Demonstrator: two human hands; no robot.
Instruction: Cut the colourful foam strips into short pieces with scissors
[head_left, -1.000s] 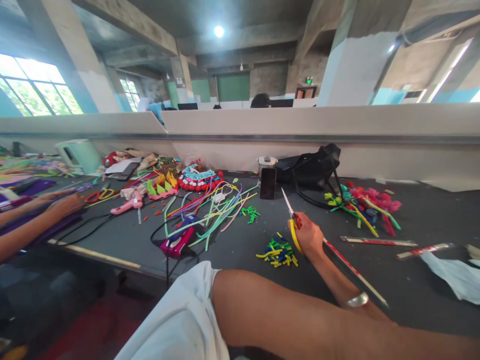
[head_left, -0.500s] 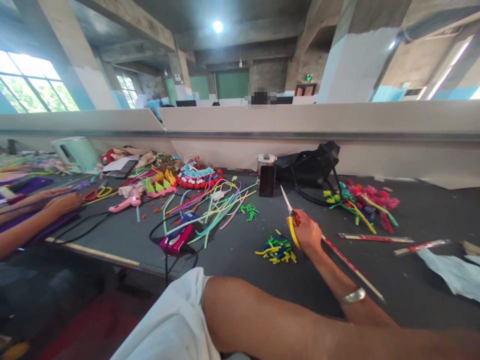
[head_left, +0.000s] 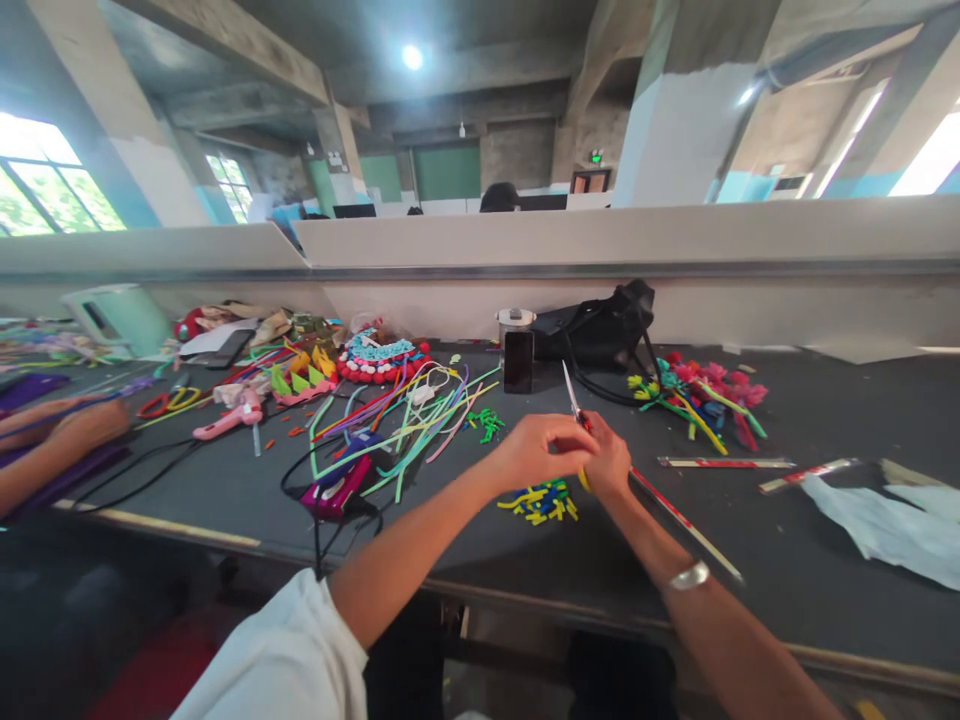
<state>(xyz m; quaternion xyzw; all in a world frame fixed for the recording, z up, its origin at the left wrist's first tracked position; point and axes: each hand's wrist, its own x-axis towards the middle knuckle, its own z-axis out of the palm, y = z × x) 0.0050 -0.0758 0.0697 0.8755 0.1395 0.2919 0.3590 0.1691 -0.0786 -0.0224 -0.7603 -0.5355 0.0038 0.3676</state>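
Observation:
My right hand [head_left: 609, 455] is wrapped round the handles of a pair of scissors [head_left: 572, 388], whose blades point up and away. Its yellow and red grips are mostly covered by my fingers. My left hand [head_left: 536, 450] is at the scissors beside my right hand, its thumb and fingers curled to a pinch. Whatever lies between those fingertips is too small or hidden to make out. Just below my hands lies a heap of short yellow, green and blue cut pieces [head_left: 541, 502]. A smaller pile of green pieces [head_left: 489, 425] lies farther back.
Long fuzzy stems [head_left: 409, 440] spread to the left near a pink glue gun [head_left: 232, 415]. A phone [head_left: 518, 362] leans upright before a black bag [head_left: 611, 335]. Stem flowers [head_left: 724, 390] and narrow packets [head_left: 724, 463] lie right. Another person's hands [head_left: 90, 425] work at far left.
My left arm, which reached across to the right with its hand out of sight, has swung back left. Its hand now meets my right hand at the scissors. The view has shifted slightly right.

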